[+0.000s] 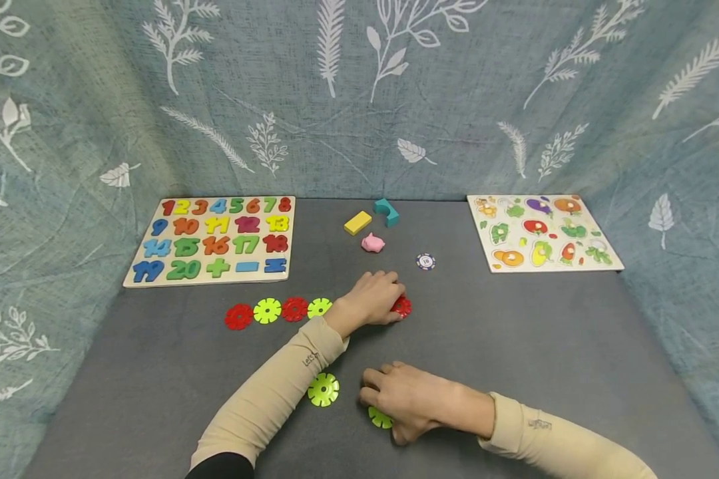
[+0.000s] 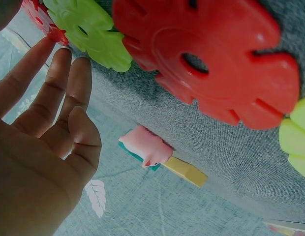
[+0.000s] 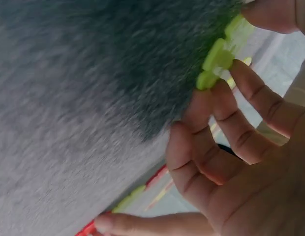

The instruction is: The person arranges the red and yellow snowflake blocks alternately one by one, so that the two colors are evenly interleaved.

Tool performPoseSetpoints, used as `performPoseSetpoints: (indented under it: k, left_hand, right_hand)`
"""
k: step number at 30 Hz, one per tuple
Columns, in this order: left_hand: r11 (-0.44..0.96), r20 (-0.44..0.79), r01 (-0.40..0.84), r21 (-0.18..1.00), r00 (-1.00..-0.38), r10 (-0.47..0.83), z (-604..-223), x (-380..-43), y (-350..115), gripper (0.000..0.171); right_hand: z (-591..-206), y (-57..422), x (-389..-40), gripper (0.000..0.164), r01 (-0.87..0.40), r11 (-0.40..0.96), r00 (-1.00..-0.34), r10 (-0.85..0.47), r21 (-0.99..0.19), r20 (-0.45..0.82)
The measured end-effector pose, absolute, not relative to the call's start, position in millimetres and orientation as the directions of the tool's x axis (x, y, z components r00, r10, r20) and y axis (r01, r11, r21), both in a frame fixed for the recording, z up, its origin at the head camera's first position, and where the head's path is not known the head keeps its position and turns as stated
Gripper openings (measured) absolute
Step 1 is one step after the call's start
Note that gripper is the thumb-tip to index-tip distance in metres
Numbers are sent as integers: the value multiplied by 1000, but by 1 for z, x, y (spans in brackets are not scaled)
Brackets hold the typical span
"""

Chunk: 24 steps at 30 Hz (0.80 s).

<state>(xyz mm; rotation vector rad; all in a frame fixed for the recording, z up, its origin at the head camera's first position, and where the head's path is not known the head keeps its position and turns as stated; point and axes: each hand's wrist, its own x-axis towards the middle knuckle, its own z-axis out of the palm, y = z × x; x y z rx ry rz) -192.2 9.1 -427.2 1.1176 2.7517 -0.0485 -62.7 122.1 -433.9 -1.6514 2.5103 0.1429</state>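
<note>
My left hand [image 1: 371,299] pinches a red notched plastic disc [image 1: 402,306] at the right end of a row; thumb and fingertips are at its edge. Left of it, the row shows a green disc [image 1: 267,311], a red disc [image 1: 295,309] and others. In the left wrist view a green disc [image 2: 86,32] and a large red disc [image 2: 206,59] lie beneath the wrist, hidden in the head view. Nearer the front, my right hand [image 1: 410,399] pinches a green notched disc [image 3: 219,61] by its edges, partly covered. Another green disc [image 1: 323,390] lies flat beside the left forearm.
A number puzzle board [image 1: 208,241] stands back left, a vegetable puzzle board [image 1: 518,234] back right. Between them are a yellow block [image 1: 357,223], a teal arch block [image 1: 387,211], a pink pig figure [image 1: 373,243] and a poker chip [image 1: 426,261]. Patterned cloth [image 1: 359,133] hangs behind.
</note>
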Motion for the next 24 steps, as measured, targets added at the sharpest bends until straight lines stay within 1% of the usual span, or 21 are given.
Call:
performPoseSetpoints:
  k: [3, 8, 16, 24]
  left_hand:
    - [721, -175, 692, 29, -707, 685, -428, -192, 9, 46]
    - [722, -171, 691, 30, -708, 685, -428, -192, 10, 47]
    - [724, -170, 689, 27, -711, 683, -428, -191, 10, 47]
    - [725, -172, 689, 19, -712, 681, -430, -191, 10, 46]
  right_hand:
    - [-432, 127, -65, 50, -913, 408, -401, -905, -24, -143]
    - [-431, 139, -71, 46, -895, 443, -436, -893, -53, -108]
    - [-434, 171, -87, 45, -862, 496, -497, -868, -108, -18]
    - [-432, 199, -106, 40, -819, 561, -568, -822, -118, 40]
